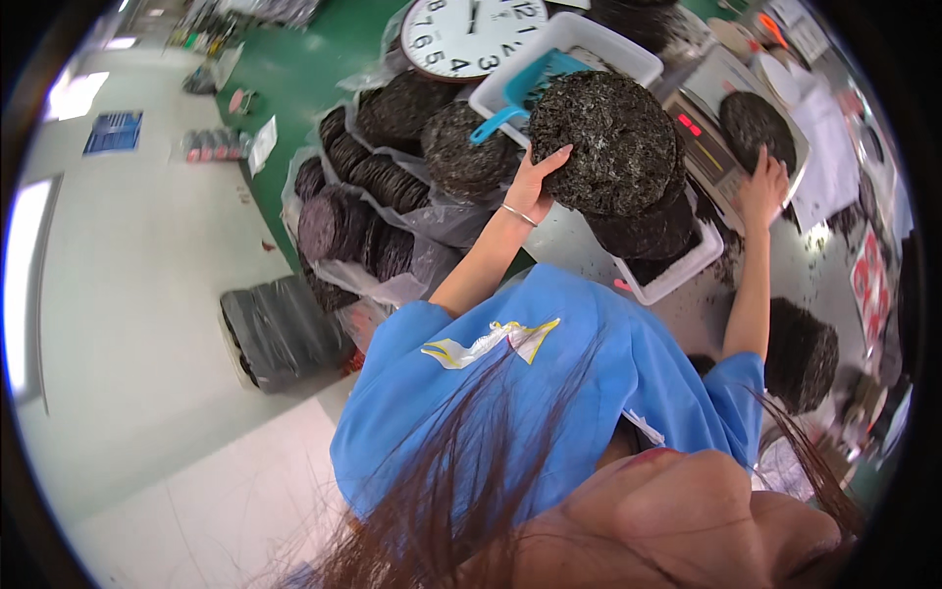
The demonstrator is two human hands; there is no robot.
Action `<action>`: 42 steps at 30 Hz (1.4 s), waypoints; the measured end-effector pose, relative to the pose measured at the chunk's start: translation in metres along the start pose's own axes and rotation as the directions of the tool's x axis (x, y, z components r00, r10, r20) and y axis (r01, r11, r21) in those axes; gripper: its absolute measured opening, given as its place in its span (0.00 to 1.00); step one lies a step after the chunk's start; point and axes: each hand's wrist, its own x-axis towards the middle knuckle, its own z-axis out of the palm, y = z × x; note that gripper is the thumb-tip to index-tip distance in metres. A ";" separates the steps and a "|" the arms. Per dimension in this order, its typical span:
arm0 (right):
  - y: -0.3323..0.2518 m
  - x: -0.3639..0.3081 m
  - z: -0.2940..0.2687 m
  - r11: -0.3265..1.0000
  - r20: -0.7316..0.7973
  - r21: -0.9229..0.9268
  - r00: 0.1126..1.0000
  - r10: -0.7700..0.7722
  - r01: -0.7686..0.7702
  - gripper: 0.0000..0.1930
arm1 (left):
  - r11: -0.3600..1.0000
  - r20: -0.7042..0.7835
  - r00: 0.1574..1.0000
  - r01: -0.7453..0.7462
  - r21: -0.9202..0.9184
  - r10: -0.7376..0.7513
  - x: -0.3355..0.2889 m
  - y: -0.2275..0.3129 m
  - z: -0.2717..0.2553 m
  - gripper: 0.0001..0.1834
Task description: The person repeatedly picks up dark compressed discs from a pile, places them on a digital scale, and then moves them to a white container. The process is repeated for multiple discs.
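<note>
My left hand (536, 185) is closed on the edge of a round cake of dried seaweed (606, 142), thumb on top and the other fingers mostly hidden beneath. More dark discs show below that cake, over a white tray (684, 278). Farther right, a smaller dried seaweed disc (757, 126) lies on a digital scale (708, 157) with a lit red display. My right hand (763, 187) grips the near edge of this disc, its fingertips partly hidden.
Behind the held cake stands a white bin (628, 61) with a blue scoop (525, 95). Plastic bags (417, 236) full of stacked discs lie left. A round clock (469, 37) sits at the back. Another disc stack (800, 355) is near right, and white paper (829, 172) lies beyond the scale.
</note>
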 end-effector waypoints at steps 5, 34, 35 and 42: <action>-0.021 0.021 -0.018 0.961 -0.296 0.260 0.955 -0.017 0.098 0.28 | 0.974 -0.110 0.972 -0.215 -0.073 0.206 -0.033 0.039 -0.024 0.22; -0.266 -0.020 -0.113 0.790 -0.013 0.611 0.997 0.073 -0.050 0.29 | 0.894 0.012 0.951 -0.285 -0.347 0.308 0.470 0.210 -0.113 0.24; -0.250 -0.037 -0.109 0.802 0.035 0.578 0.987 0.156 -0.147 0.27 | 0.897 0.040 0.955 -0.261 -0.356 0.293 0.504 0.207 -0.109 0.22; -0.188 -0.148 -0.101 0.656 0.269 0.482 0.810 0.521 -0.581 0.18 | 0.894 0.009 0.992 -0.112 -0.433 0.129 0.606 0.125 -0.050 0.24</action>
